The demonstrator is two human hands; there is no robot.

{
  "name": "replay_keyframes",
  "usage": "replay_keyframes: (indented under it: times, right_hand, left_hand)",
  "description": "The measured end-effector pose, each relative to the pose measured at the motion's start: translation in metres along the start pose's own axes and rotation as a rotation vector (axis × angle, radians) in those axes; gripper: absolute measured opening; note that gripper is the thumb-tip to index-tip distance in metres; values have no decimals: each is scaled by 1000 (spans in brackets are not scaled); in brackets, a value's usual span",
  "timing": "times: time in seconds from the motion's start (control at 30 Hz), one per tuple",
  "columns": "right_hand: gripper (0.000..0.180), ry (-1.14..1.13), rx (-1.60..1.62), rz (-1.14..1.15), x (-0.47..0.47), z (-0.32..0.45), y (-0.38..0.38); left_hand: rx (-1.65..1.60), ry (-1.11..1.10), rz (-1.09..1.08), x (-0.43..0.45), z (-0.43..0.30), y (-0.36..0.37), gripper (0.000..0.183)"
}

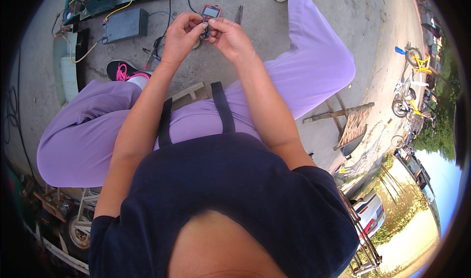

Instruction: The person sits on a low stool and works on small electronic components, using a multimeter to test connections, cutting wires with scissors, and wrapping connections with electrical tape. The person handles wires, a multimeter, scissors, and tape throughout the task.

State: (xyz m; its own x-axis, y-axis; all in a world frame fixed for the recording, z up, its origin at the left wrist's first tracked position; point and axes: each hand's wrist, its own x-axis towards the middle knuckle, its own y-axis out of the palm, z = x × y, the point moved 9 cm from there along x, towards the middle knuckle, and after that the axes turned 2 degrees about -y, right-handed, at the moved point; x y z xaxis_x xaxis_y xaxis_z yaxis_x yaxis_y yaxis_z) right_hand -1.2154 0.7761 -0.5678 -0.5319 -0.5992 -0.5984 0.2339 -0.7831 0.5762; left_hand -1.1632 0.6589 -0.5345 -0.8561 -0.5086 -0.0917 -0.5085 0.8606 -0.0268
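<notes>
My left hand and my right hand meet in front of me, thumbs and fingertips pinched together. Between them is a small dark part, too small and covered to identify. Just beyond the fingertips shows a red-framed digital multimeter with a grey display. The fingers hide its lower portion, and I cannot tell whether it is touched or lies on the floor. Below the left hand, test leads and thin blue wire lie on the concrete.
A grey battery with yellow and pale cables stands at the left, near more wired batteries. Pliers lie beyond my right hand. A wooden folding stool stands at the right. Black cable crosses the floor.
</notes>
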Motion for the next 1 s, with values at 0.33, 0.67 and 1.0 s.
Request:
replay_keyframes:
  times: [0.33, 0.67, 1.0]
  right_hand:
    - [5, -93, -159, -7, 0, 10, 1]
    - [9, -164, -340, -45, -1, 14, 1]
    - [13, -156, -279, 104, -1, 14, 13]
  left_hand:
    - [-736, -531, 145, -9, 36, 17, 12]
    - [-953, -782, 208, -18, 63, 27, 15]
    - [-941, -869, 214, -22, 74, 24, 12]
